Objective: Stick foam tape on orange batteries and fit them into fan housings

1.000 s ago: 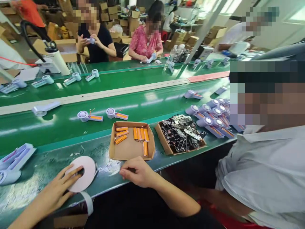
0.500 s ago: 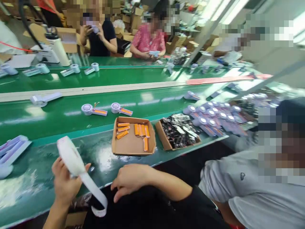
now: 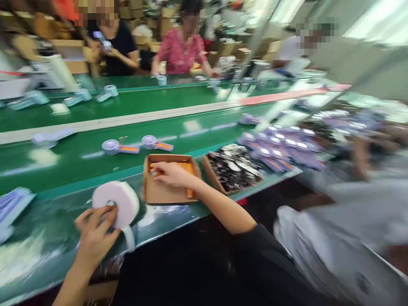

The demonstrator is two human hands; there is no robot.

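My left hand (image 3: 97, 231) has its fingers on the hub of a white roll of tape (image 3: 130, 197), which lies flat on the near table ledge. A loose strip of the tape hangs toward the table's edge. My right hand (image 3: 174, 174) reaches into a shallow cardboard tray (image 3: 168, 196), its fingers closed at the left group of orange batteries and mostly covering them. Another orange battery (image 3: 190, 193) shows beside my wrist. Blur hides exactly what the fingertips grip.
A cardboard box of black packets (image 3: 232, 170) stands right of the tray, with many purple handheld fans (image 3: 280, 146) beyond. Two opened fans with orange inside lie on the green belt (image 3: 79, 165). Purple shells (image 3: 14, 210) lie at left. Co-workers sit opposite and at right.
My left hand has laid the tape roll down flat on the ledge. My right hand has moved from the table's edge up into the battery tray.
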